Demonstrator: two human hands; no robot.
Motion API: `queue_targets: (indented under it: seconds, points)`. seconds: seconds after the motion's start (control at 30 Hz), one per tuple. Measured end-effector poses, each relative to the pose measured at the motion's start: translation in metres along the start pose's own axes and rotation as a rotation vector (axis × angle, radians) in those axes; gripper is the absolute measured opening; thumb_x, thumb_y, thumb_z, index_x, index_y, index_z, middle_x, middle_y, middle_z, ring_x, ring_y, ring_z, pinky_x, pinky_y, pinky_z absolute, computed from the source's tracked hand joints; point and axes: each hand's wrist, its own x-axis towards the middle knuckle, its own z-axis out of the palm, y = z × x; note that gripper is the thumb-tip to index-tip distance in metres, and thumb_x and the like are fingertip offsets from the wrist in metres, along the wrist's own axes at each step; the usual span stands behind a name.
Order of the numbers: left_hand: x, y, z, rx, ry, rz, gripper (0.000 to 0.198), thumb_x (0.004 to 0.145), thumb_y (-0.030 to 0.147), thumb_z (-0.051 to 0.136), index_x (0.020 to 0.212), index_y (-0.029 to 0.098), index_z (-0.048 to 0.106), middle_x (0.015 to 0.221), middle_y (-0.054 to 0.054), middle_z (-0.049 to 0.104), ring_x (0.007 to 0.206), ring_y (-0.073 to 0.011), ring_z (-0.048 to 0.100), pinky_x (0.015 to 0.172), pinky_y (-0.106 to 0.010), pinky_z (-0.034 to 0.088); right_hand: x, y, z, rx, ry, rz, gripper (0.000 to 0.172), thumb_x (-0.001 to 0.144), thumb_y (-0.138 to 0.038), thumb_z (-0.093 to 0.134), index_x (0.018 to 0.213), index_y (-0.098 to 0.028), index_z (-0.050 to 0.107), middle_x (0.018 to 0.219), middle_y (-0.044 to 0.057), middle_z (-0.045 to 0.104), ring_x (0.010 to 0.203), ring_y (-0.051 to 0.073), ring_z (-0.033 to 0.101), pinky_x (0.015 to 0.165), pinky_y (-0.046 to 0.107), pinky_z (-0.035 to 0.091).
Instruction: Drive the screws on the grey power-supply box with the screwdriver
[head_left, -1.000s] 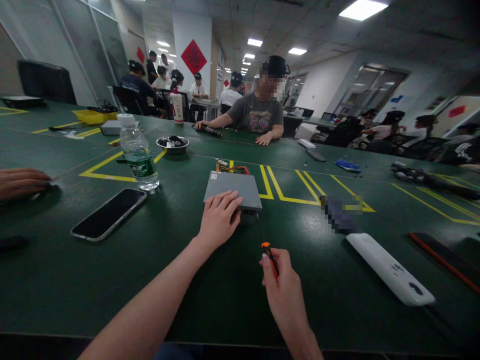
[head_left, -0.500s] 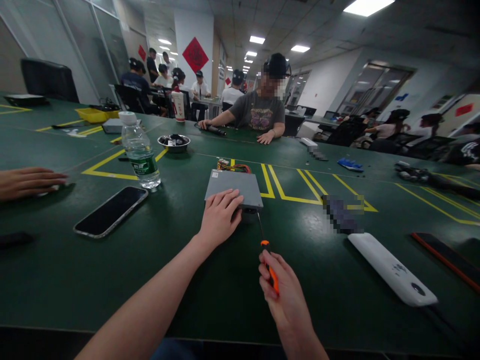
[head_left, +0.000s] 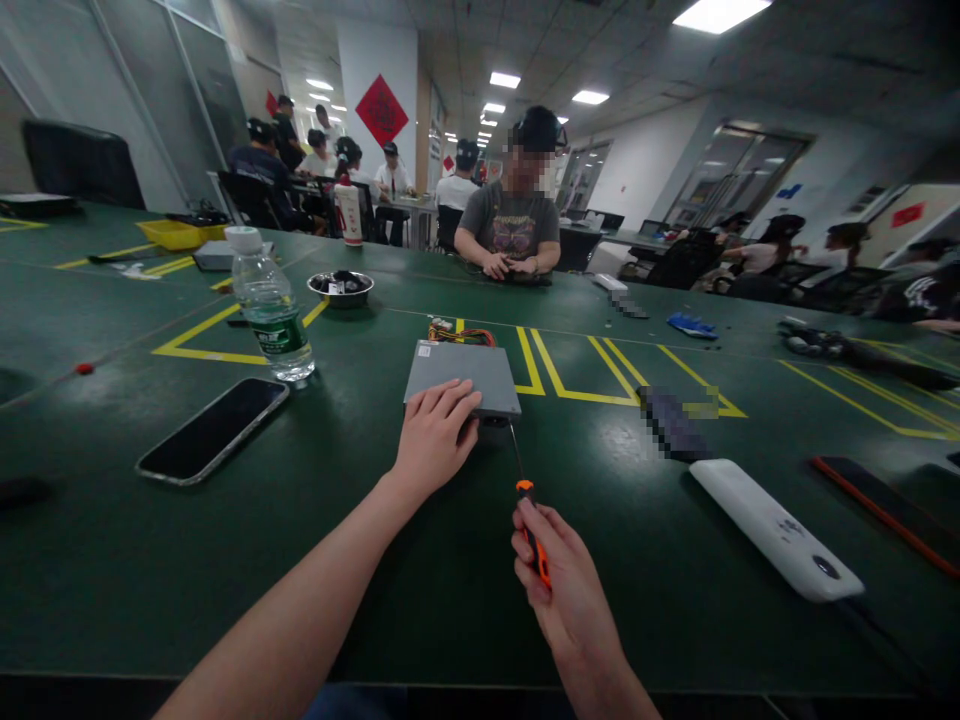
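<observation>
A grey metal computer power supply [head_left: 480,372] lies on the green table in front of me, its bundle of coloured wires [head_left: 461,335] coming out at the far side. My left hand [head_left: 439,430] grips its near left part, fingers over the top and the thumb down by the near side. In my right hand [head_left: 555,560] is a screwdriver [head_left: 525,488] with an orange and black handle, fingers wrapped around it. Its thin shaft points away from me to the near right corner of the power supply. Whether the tip sits in a screw is too small to tell.
Left of the power supply are a phone [head_left: 214,430], a water bottle [head_left: 271,315] and a metal bowl [head_left: 340,288] with dark parts. A white handheld device [head_left: 776,530] lies to the right. Across the table sits a person [head_left: 514,220]. Yellow tape marks the tabletop.
Another person's hand at the left edge has gone from view, and a small red item shows there. The person opposite has brought both hands together. My hands keep nearly the same pose.
</observation>
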Motion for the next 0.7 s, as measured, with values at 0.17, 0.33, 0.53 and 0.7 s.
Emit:
queue_targets:
  seconds: [0.17,0.33,0.53,0.7]
  points:
    - [0.0001,0.0004,0.0,0.0,0.0,-0.002,0.028,0.086,0.025,0.049,0.113,0.025,0.054,0.126,-0.002,0.056,0.119,-0.0216,0.046,0.096,-0.04,0.033,0.0029,-0.0023,-0.0012,0.151,-0.05,0.112,0.044,0.05,-0.037,0.085,0.078,-0.011,0.062,0.063,-0.003,0.053,0.042,0.0,0.035,0.028,0.008,0.02]
    - [0.0008,0.0011,-0.001,-0.003,0.003,0.005,0.028,0.085,0.025,0.049,0.113,0.025,0.054,0.126,-0.002,0.056,0.119,-0.0213,0.046,0.096,-0.04,0.033,0.0046,-0.0001,-0.0002,0.228,-0.061,0.154,0.041,0.049,-0.032,0.084,0.076,-0.011,0.061,0.061,-0.004,0.052,0.039,-0.002,0.028,0.028,0.009,0.017]
    - [0.0008,0.0012,-0.0001,-0.004,0.012,0.0,0.027,0.085,0.024,0.049,0.112,0.026,0.055,0.125,-0.002,0.057,0.118,-0.0217,0.047,0.095,-0.04,0.034,-0.0005,0.001,-0.0007,-0.008,0.022,-0.06,0.041,0.051,-0.038,0.084,0.071,-0.015,0.058,0.056,-0.005,0.05,0.045,0.003,0.039,0.032,0.01,0.023]
    - [0.0011,0.0018,-0.001,-0.009,0.014,0.006,0.028,0.085,0.023,0.05,0.112,0.026,0.055,0.124,-0.003,0.058,0.118,-0.0226,0.047,0.095,-0.041,0.035,0.0045,0.0002,-0.007,0.05,-0.022,0.011,0.042,0.055,-0.042,0.081,0.078,-0.011,0.063,0.065,0.001,0.055,0.048,0.005,0.044,0.032,0.01,0.022]
